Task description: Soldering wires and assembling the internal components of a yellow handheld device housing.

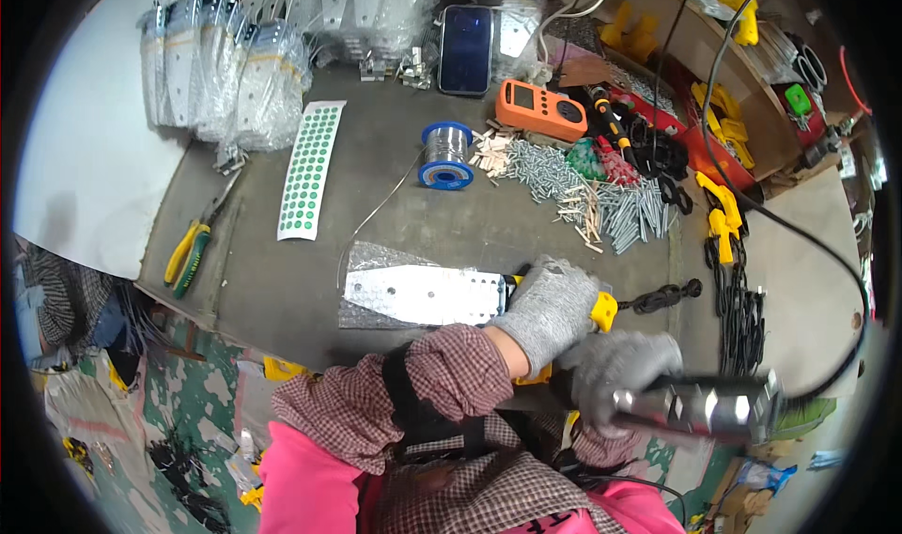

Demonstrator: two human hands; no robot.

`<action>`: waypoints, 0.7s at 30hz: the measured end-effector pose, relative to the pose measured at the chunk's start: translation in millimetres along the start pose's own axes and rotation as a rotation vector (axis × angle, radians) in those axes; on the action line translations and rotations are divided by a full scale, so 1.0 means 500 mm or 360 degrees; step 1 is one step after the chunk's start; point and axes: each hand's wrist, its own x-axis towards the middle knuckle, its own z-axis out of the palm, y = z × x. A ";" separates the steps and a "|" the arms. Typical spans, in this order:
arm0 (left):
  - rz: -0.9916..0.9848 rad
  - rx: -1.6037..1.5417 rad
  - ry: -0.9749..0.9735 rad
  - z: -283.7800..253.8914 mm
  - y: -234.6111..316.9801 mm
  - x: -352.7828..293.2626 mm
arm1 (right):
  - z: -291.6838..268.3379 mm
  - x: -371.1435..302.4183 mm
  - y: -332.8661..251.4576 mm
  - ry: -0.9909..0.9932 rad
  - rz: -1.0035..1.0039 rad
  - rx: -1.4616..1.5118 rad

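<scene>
My left hand (552, 310), in a grey knit glove, is closed around the yellow-and-black end piece (603, 310) of a flat silver-white plate (423, 294). That plate lies on a sheet of bubble wrap (362, 254) near the bench's front edge. A short bundled black cable (662, 297) trails to the right of the end piece. Below and right of it, my right hand (620, 374), also gloved, grips a black-and-chrome corded electric screwdriver (700, 407). The tool lies roughly level and is blurred; its tip is hard to make out.
On the bench are a solder wire spool (445, 156), heaps of screws (554, 172), an orange meter (540, 109), a phone (466, 50), a green-dot sticker sheet (312, 170) and pliers (199, 243). Wrapped plates (225, 83) stand back left. A thick black cable (817, 233) loops along the right.
</scene>
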 end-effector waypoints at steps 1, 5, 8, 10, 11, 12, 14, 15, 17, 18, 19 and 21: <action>-0.0107 0.0007 -0.0002 0.003 -0.003 0.000 | 0.052 0.000 -0.016 0.0571 0.0200 -0.0270; -0.0166 -0.0008 0.0059 -0.018 0.009 -0.020 | 0.063 0.079 -0.161 0.0901 0.0905 -0.0885; -0.0282 0.0083 -0.0008 -0.062 -0.004 -0.080 | 0.042 0.002 -0.064 0.1290 -0.0682 -0.0026; -0.0467 -0.0203 0.0076 -0.046 -0.011 -0.081 | 0.036 -0.051 -0.029 0.1556 -0.0710 0.0130; -0.0461 -0.0188 0.0057 -0.044 -0.020 -0.088 | 0.030 -0.057 -0.012 0.1742 -0.0803 0.0206; -0.0396 -0.0267 0.0258 -0.043 -0.035 -0.101 | 0.022 -0.085 0.009 0.1756 -0.0812 0.0206; -0.0316 -0.0364 0.0438 -0.066 -0.063 -0.128 | 0.008 -0.168 0.057 0.1909 -0.1301 0.0682; -0.0272 -0.0273 0.0197 -0.097 -0.081 -0.147 | 0.013 -0.185 0.053 0.2243 -0.1357 0.0788; -0.0247 -0.0165 -0.0062 -0.132 -0.102 -0.186 | 0.021 -0.188 0.054 0.2317 -0.1336 0.0730; -0.0232 -0.0190 -0.0084 -0.134 -0.111 -0.195 | 0.015 -0.190 0.055 0.2360 -0.1300 0.0665; -0.0218 -0.0217 -0.0105 -0.133 -0.117 -0.198 | 0.018 -0.179 0.059 0.2411 -0.1306 0.0656; -0.0196 -0.0201 -0.0093 -0.126 -0.125 -0.198 | 0.016 -0.180 0.061 0.2432 -0.1303 0.0675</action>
